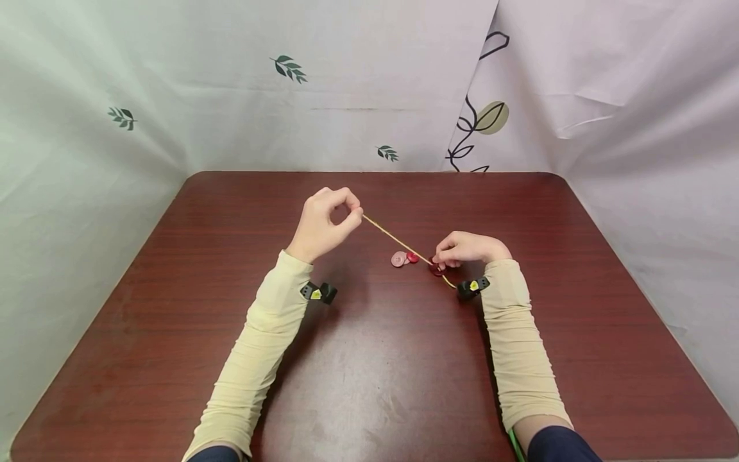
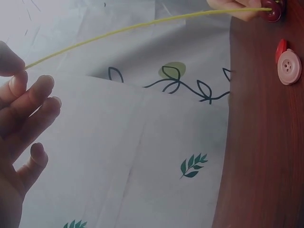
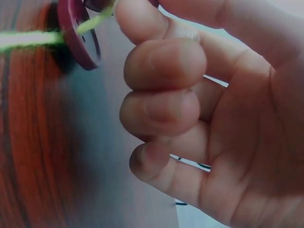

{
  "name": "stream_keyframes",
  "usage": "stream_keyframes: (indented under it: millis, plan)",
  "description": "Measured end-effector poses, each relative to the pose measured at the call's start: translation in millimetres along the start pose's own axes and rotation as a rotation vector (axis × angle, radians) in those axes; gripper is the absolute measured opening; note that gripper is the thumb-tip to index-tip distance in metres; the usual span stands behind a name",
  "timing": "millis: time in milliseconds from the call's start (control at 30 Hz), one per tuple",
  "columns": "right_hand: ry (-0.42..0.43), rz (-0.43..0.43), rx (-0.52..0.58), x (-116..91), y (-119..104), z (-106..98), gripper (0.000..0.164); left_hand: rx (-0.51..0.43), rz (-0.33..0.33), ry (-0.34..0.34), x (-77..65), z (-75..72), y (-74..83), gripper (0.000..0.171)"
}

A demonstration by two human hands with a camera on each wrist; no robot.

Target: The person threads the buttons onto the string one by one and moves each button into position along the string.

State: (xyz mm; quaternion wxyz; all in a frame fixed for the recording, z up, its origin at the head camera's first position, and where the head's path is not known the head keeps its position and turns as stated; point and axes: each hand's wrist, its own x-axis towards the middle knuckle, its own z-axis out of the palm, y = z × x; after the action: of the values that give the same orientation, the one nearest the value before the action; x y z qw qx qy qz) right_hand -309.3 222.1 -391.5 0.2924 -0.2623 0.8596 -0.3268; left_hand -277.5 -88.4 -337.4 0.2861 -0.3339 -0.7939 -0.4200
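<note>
My left hand (image 1: 329, 218) is raised over the table and pinches a yellow string (image 1: 395, 239) between thumb and forefinger. From there the string runs taut, down and rightward, to a dark red button (image 1: 437, 267) at my right hand (image 1: 470, 247). Through that button's holes passes the string (image 3: 28, 40), as the right wrist view shows. Thumb and forefinger of the right hand pinch at the dark red buttons, while its other fingers curl in. A second dark red button (image 3: 97, 4) is partly hidden behind the fingertips. A short tail of string hangs below the button.
Left of the right hand, a pink button (image 1: 398, 259) lies on the brown table (image 1: 369, 385) against a bright red button (image 1: 412, 256). White patterned cloth (image 1: 346, 96) hangs behind the table and at both sides. Each wrist carries a small black camera (image 1: 328, 293).
</note>
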Motion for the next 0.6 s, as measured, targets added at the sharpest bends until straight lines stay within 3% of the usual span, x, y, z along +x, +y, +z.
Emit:
stream_keyframes:
  millis: [367, 600]
  plan:
    - [0.011, 0.046, -0.025, -5.1, 1.4, -1.8, 0.030, -0.010, -0.014, -0.021, 0.4, 1.9, 0.3, 0.007]
    - [0.123, 0.044, -0.075, -8.7, -4.5, -5.9, 0.033, -0.008, -0.023, -0.037, 0.1, 3.7, 0.4, 0.006]
